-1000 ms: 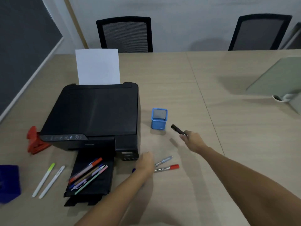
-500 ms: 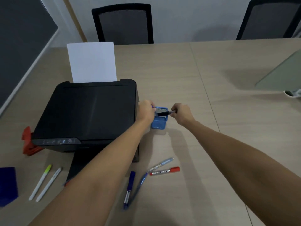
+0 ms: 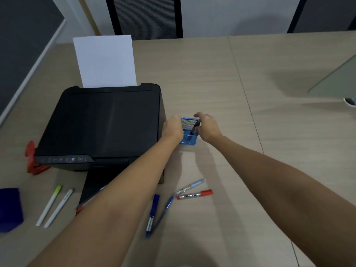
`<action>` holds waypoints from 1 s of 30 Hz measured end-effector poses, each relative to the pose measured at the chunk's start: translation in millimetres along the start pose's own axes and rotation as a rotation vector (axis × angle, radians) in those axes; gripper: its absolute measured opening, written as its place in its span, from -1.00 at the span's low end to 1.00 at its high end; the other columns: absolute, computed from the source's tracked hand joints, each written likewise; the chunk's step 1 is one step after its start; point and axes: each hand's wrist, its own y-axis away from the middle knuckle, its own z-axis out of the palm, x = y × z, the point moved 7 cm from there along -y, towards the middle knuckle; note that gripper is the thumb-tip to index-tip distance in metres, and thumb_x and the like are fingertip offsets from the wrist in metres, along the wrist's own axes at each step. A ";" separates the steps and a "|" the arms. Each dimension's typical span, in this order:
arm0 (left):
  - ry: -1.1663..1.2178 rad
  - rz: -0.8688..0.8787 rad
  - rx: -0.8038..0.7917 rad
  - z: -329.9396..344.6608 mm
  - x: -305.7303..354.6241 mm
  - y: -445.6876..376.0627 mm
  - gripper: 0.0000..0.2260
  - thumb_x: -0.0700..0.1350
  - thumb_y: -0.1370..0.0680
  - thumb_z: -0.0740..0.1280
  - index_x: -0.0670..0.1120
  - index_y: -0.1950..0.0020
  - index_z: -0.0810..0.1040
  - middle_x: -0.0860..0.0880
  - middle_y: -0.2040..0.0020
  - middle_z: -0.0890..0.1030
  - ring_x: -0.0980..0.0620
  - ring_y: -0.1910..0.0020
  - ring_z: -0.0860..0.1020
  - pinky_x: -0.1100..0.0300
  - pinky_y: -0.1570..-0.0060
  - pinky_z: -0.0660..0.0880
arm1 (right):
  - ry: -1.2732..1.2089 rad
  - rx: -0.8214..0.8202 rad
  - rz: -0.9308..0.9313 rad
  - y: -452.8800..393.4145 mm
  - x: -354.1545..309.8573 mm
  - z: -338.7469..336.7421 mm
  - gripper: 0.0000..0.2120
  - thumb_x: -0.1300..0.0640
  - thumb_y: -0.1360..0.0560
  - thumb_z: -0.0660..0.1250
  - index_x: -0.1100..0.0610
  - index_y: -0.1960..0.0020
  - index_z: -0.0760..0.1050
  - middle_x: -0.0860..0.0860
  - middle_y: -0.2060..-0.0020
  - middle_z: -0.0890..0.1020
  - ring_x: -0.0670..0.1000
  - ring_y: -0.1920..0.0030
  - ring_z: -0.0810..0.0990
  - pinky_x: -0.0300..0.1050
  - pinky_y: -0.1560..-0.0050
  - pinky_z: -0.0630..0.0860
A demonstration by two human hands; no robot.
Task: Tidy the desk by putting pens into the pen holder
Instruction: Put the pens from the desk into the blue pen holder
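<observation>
Fingers (image 3: 198, 115) of the right hand (image 3: 209, 128) are spread loosely beside a black pen (image 3: 194, 128) leaning in the blue pen holder (image 3: 187, 138), whose left side is gripped by the left hand (image 3: 172, 130).

I see both forearms bare from the frame's lower edge to the wrists: no sleeves, cuffs, watch or straps in view. The left hand (image 3: 172, 128) is ungloved and shows no rings. The right hand (image 3: 207, 126) is also ungloved; a small pale spot near its fingers may be a ring, but blur keeps me from confirming it.
</observation>
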 end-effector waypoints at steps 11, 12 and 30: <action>0.007 0.113 -0.274 50.2 -57.4 176.7 -0.85 -0.22 -0.48 0.31 -0.15 0.03 0.66 -0.16 0.04 0.67 -0.14 0.04 0.64 0.03 -0.02 0.57 | 0.241 -0.360 -0.276 175.0 54.8 95.1 -0.83 0.16 -0.45 0.28 0.14 -0.02 0.54 0.17 0.03 0.52 0.21 -0.01 0.55 0.02 0.03 0.53; -0.034 0.040 -0.350 68.9 -72.2 184.1 -0.84 -0.22 -0.49 0.30 -0.17 0.00 0.64 -0.19 0.00 0.65 -0.18 -0.01 0.62 0.02 -0.04 0.56 | 0.296 -0.379 -0.247 182.2 61.5 105.9 -0.78 0.15 -0.46 0.27 0.13 -0.09 0.51 0.17 -0.05 0.51 0.21 -0.09 0.52 0.02 -0.03 0.51; 0.250 0.159 0.073 -30.5 -2.3 124.3 -0.89 -0.20 -0.58 0.20 -0.21 0.06 0.49 -0.20 0.14 0.60 -0.18 0.17 0.57 -0.01 0.18 0.52 | -0.502 0.264 -0.026 90.8 15.0 -33.3 -0.79 0.23 -0.54 0.25 0.12 -0.07 0.21 0.04 0.30 0.67 0.03 0.31 0.67 -0.12 0.19 0.61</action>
